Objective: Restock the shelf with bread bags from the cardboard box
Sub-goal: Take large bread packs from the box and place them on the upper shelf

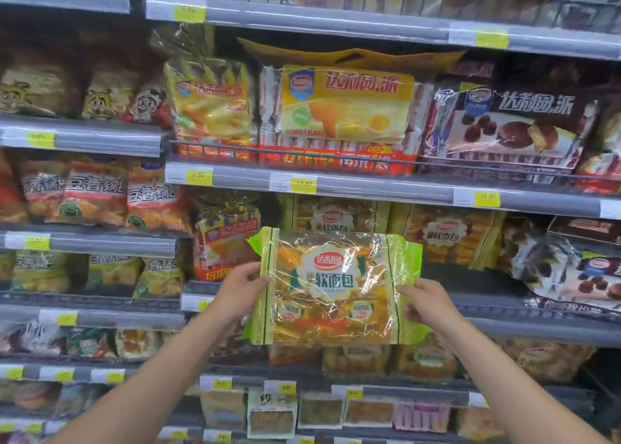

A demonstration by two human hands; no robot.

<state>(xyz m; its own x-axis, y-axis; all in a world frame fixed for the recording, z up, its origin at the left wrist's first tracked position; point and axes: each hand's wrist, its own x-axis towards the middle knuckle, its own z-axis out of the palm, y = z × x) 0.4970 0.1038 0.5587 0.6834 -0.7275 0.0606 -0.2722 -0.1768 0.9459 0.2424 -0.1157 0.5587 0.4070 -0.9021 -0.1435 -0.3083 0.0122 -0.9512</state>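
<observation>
I hold one bread bag (332,289) upright in front of the shelf; it is clear plastic with green side edges and a red-and-white logo. My left hand (243,287) grips its left edge and my right hand (425,302) grips its right edge. Behind it, on the shelf (497,304), stand two bags of the same kind (447,233), with a dark gap to the right of the held bag. The cardboard box is out of view.
Shelves above carry yellow pie packs (346,104) and a dark chocolate pie pack (504,124) behind a wire rail. More bread bags (420,359) fill the shelf below. The left bay holds orange and yellow snack bags (94,191). Yellow price tags line the shelf edges.
</observation>
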